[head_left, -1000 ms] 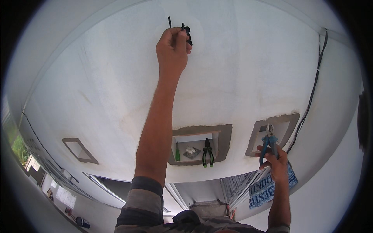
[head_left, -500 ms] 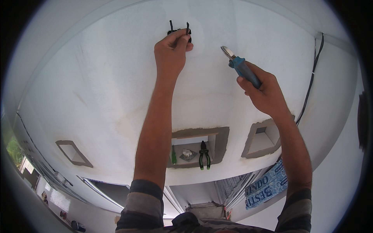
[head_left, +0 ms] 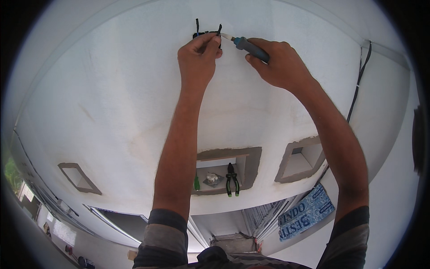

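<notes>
High on the pale wall, my left hand [head_left: 198,62] pinches a short black cable [head_left: 220,28] between thumb and fingers. Its free end sticks up above the fingertips. A second black cable [head_left: 197,26] stands up just left of it, and both come from a dark opening [head_left: 201,35] that my fingers partly cover. My right hand [head_left: 280,65] is wrapped round the blue-grey handles of cutting pliers [head_left: 252,48]. The metal jaws reach the held cable from the right, near my left fingertips; whether they touch or grip it is too small to tell.
Below, a grey-edged wall niche [head_left: 253,168] holds black-and-green pliers [head_left: 231,181], a green handle [head_left: 196,183] and a small whitish heap [head_left: 212,179]. Smaller niches are at left [head_left: 79,178] and right [head_left: 283,168]. A black cable [head_left: 357,92] runs down the right; a blue printed sheet [head_left: 309,213] lies lower.
My right hand has moved up and left, bringing the pliers from apart to beside the held cable. My left hand keeps its pinch; the cable tip leans slightly more to the right.
</notes>
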Demonstrator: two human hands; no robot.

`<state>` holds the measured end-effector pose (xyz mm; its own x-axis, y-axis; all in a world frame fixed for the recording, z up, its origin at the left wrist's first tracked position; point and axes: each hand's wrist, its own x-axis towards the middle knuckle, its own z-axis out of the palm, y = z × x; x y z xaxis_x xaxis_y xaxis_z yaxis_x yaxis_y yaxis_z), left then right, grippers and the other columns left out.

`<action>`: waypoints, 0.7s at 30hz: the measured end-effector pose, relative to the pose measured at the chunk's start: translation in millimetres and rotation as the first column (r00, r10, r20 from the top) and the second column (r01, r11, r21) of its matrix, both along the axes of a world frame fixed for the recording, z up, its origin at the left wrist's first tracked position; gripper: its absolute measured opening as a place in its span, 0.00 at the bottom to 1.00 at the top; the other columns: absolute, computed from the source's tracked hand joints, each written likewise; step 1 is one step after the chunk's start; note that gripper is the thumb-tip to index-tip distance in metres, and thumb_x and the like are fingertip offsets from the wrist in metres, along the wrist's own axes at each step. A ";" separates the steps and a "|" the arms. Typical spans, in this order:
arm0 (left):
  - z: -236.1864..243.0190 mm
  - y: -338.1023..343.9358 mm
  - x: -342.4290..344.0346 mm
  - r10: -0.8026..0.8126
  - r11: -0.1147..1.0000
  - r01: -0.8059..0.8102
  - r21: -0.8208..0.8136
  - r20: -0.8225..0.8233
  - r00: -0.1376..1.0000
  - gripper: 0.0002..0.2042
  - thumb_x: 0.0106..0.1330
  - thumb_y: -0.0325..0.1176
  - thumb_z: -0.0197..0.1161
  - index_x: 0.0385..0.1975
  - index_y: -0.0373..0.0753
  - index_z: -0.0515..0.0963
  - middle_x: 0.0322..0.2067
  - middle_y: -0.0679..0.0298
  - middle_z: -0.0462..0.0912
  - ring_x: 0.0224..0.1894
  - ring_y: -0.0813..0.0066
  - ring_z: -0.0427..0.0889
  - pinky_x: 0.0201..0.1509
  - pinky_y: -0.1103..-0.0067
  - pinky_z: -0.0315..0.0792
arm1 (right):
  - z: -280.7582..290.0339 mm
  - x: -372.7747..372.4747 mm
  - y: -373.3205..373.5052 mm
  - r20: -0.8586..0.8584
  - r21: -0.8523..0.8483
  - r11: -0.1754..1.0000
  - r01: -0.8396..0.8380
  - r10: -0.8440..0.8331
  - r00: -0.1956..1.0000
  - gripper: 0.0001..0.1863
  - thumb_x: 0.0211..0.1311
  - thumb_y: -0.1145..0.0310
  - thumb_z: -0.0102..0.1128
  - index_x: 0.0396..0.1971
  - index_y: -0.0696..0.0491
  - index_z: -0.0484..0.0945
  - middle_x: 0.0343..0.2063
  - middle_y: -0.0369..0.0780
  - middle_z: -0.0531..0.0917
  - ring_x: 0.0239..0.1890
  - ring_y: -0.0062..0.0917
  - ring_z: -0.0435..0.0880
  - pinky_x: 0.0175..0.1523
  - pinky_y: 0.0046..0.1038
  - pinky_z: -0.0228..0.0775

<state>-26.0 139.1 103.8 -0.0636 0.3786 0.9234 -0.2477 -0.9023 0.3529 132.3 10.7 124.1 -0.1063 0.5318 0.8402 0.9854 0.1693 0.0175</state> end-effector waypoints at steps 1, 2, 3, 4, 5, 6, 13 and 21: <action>-0.1 -0.7 0.4 0.002 1.000 -0.002 0.006 0.006 1.000 0.11 0.70 0.30 0.67 0.46 0.30 0.85 0.35 0.60 0.89 0.34 0.77 0.87 0.42 0.81 0.83 | 0.3 -1.0 0.2 -0.009 -0.011 1.000 0.002 -0.002 1.000 0.11 0.67 0.63 0.61 0.44 0.49 0.85 0.25 0.43 0.86 0.29 0.40 0.86 0.41 0.40 0.80; -0.4 -1.4 1.2 0.003 1.000 -0.003 0.011 0.011 1.000 0.11 0.70 0.30 0.67 0.46 0.30 0.86 0.35 0.60 0.89 0.34 0.77 0.87 0.41 0.81 0.83 | 0.3 -1.6 0.7 -0.005 -0.003 1.000 0.005 -0.005 1.000 0.11 0.67 0.63 0.61 0.44 0.49 0.85 0.25 0.43 0.87 0.29 0.40 0.87 0.41 0.40 0.80; -0.7 -1.6 2.0 0.005 1.000 -0.005 0.017 0.017 1.000 0.11 0.70 0.30 0.67 0.46 0.30 0.86 0.34 0.60 0.89 0.33 0.77 0.87 0.41 0.81 0.83 | 0.0 -1.8 1.4 0.000 0.005 1.000 0.008 -0.008 1.000 0.11 0.67 0.63 0.61 0.44 0.49 0.85 0.25 0.42 0.87 0.29 0.40 0.87 0.41 0.39 0.80; -0.9 -1.5 2.1 0.008 1.000 -0.008 0.018 0.020 1.000 0.11 0.70 0.30 0.67 0.45 0.30 0.86 0.34 0.60 0.89 0.33 0.77 0.87 0.40 0.81 0.83 | -0.5 -2.1 2.1 0.003 0.013 1.000 0.009 -0.009 1.000 0.11 0.67 0.63 0.61 0.45 0.48 0.86 0.25 0.42 0.87 0.30 0.39 0.87 0.41 0.39 0.81; -1.1 -1.5 2.1 0.010 1.000 -0.011 0.019 0.023 1.000 0.11 0.70 0.30 0.68 0.45 0.30 0.86 0.34 0.60 0.89 0.33 0.77 0.87 0.40 0.82 0.83 | -1.0 -1.9 2.7 0.014 0.024 0.999 0.024 -0.024 1.000 0.11 0.67 0.63 0.61 0.45 0.48 0.85 0.25 0.42 0.87 0.30 0.39 0.87 0.41 0.39 0.81; -1.3 -1.4 2.1 0.013 1.000 -0.013 0.021 0.027 1.000 0.10 0.70 0.30 0.68 0.45 0.31 0.86 0.34 0.60 0.89 0.33 0.77 0.87 0.40 0.82 0.83 | -1.7 -1.5 3.1 0.025 0.035 0.999 0.039 -0.040 0.999 0.11 0.67 0.63 0.61 0.46 0.47 0.85 0.25 0.42 0.87 0.30 0.39 0.87 0.41 0.38 0.81; -2.5 2.0 3.3 0.023 0.998 -0.025 0.053 0.034 0.999 0.09 0.70 0.30 0.67 0.44 0.31 0.86 0.31 0.61 0.88 0.31 0.79 0.86 0.38 0.82 0.81 | -5.6 0.0 6.5 0.105 0.126 0.982 0.139 -0.153 0.983 0.11 0.67 0.62 0.62 0.47 0.46 0.84 0.27 0.40 0.87 0.31 0.37 0.88 0.40 0.36 0.82; 0.0 4.2 4.9 0.039 0.996 -0.042 0.076 0.039 0.999 0.08 0.71 0.29 0.63 0.41 0.31 0.85 0.25 0.63 0.87 0.28 0.80 0.86 0.34 0.82 0.78 | -3.8 8.1 16.7 0.132 0.150 0.988 0.039 -0.059 0.990 0.10 0.66 0.64 0.63 0.44 0.50 0.83 0.28 0.43 0.87 0.32 0.40 0.88 0.40 0.40 0.81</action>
